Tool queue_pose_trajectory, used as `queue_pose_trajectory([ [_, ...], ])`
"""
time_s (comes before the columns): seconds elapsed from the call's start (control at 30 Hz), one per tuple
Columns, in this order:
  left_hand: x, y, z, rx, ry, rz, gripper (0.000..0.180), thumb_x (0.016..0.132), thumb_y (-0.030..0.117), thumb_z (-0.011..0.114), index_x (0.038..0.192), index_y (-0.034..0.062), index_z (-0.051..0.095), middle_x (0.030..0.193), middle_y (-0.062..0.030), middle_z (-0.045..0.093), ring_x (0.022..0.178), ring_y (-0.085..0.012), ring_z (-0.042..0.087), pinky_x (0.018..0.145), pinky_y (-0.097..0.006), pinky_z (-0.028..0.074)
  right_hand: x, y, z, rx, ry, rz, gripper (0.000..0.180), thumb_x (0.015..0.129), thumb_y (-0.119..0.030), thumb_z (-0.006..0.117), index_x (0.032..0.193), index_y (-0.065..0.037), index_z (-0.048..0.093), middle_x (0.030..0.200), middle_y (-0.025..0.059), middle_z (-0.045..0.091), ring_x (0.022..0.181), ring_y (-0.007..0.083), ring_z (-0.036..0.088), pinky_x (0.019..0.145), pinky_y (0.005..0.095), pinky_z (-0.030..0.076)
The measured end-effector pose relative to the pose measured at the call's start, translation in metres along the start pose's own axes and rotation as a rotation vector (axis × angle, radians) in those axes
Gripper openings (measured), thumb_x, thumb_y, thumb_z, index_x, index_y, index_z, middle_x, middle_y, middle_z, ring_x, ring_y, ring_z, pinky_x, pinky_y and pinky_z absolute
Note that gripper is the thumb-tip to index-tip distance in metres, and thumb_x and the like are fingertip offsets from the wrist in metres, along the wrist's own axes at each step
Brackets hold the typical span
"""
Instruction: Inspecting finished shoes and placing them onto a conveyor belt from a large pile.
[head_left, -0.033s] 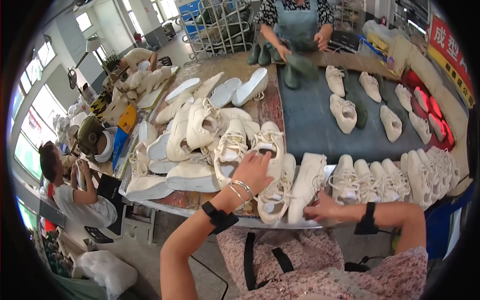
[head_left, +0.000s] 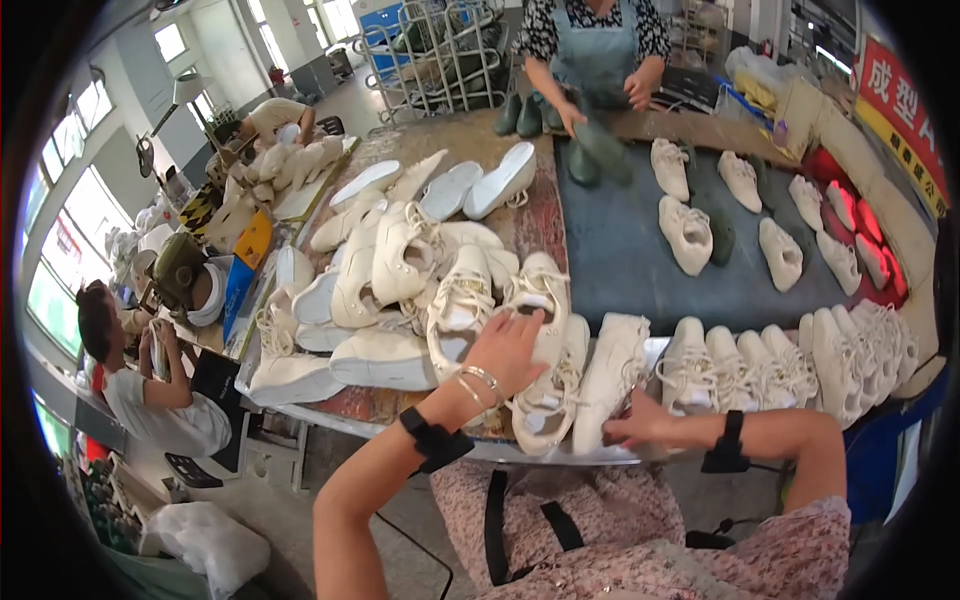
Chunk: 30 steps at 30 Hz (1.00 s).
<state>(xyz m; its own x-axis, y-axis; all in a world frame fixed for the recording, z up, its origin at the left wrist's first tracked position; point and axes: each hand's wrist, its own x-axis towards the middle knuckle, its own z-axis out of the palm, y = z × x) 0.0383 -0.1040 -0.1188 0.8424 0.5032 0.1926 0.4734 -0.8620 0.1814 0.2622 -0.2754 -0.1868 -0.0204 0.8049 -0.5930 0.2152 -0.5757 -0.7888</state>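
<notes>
My left hand [head_left: 505, 350] lies over the open collar of a cream lace-up shoe [head_left: 540, 285], its fingers bent into the opening. Close by on its left is another cream shoe [head_left: 462, 290] with white stuffing inside. At the table's front edge, my right hand [head_left: 640, 420] grips the heel end of a cream shoe [head_left: 612, 375] lying on its side; some fingertips are hidden behind it. Between my two hands rests a laced shoe [head_left: 550, 395], collar toward me.
A pile of cream shoes [head_left: 385, 260] covers the table's left part. Shoes stand in a row [head_left: 740, 365] along the right front edge. Beyond, a dark conveyor belt [head_left: 640, 265] carries shoes and green lasts toward a red-lit opening [head_left: 870, 230]. Across the table, a co-worker's hand holds a green last [head_left: 600, 150].
My hands stay almost in place on the same shoes. The picture has shifted slightly, and the co-worker's hands and the green last have moved a little.
</notes>
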Motion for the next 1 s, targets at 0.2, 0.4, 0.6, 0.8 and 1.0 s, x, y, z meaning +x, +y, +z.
queue_pose_trajectory([
  [0.2, 0.015, -0.023, -0.078, -0.197, 0.129, 0.073, 0.052, 0.080, 0.030, 0.068, 0.122, 0.0017, 0.054, 0.125, -0.0165, 0.055, 0.123, -0.0320, 0.045, 0.104, -0.046, 0.032, 0.007, -0.069, -0.062, -0.287, -0.362, 0.270, 0.039, 0.090, -0.024, 0.059, 0.109, 0.010, 0.057, 0.093, 0.0169, 0.066, 0.075, 0.0243, 0.069, 0.056, 0.0344, 0.059],
  [0.4, 0.030, -0.145, -0.080, 0.196, 0.343, -0.232, 0.050, 0.083, 0.033, 0.062, 0.122, 0.0034, 0.054, 0.128, -0.0170, 0.052, 0.123, -0.0328, 0.044, 0.105, -0.046, 0.030, 0.053, -0.165, -0.110, -0.349, -0.262, -0.017, 0.048, 0.091, -0.024, 0.058, 0.127, 0.005, 0.048, 0.099, 0.0128, 0.066, 0.076, 0.0195, 0.068, 0.060, 0.0299, 0.058],
  [0.6, 0.028, -0.177, -0.003, 0.405, 0.448, -0.418, 0.054, 0.080, 0.020, 0.056, 0.130, 0.0023, 0.048, 0.138, -0.0148, 0.045, 0.130, -0.0340, 0.039, 0.107, -0.049, 0.027, 0.221, -0.210, -0.144, -0.463, 0.145, -0.384, 0.051, 0.077, -0.011, 0.063, 0.125, 0.001, 0.052, 0.091, 0.0137, 0.065, 0.071, 0.0234, 0.066, 0.055, 0.0354, 0.054],
  [0.8, 0.022, -0.176, 0.007, 0.371, 0.462, -0.428, 0.059, 0.072, 0.012, 0.049, 0.130, 0.0020, 0.048, 0.139, -0.0134, 0.045, 0.133, -0.0365, 0.036, 0.108, -0.052, 0.026, 0.376, -0.277, -0.107, -1.399, 0.691, -1.032, 0.063, 0.066, -0.012, 0.071, 0.125, -0.008, 0.052, 0.132, 0.0151, 0.048, 0.121, 0.0335, 0.045, 0.095, 0.0441, 0.039],
  [1.0, 0.024, -0.180, 0.017, 0.389, 0.449, -0.418, 0.053, 0.074, 0.011, 0.046, 0.125, -0.0003, 0.053, 0.133, -0.0166, 0.050, 0.128, -0.0398, 0.042, 0.105, -0.052, 0.030, 0.452, -0.296, -0.074, -1.446, 0.623, -1.196, 0.073, 0.061, -0.011, 0.075, 0.129, -0.012, 0.049, 0.114, 0.0136, 0.050, 0.114, 0.0298, 0.046, 0.097, 0.0450, 0.037],
])
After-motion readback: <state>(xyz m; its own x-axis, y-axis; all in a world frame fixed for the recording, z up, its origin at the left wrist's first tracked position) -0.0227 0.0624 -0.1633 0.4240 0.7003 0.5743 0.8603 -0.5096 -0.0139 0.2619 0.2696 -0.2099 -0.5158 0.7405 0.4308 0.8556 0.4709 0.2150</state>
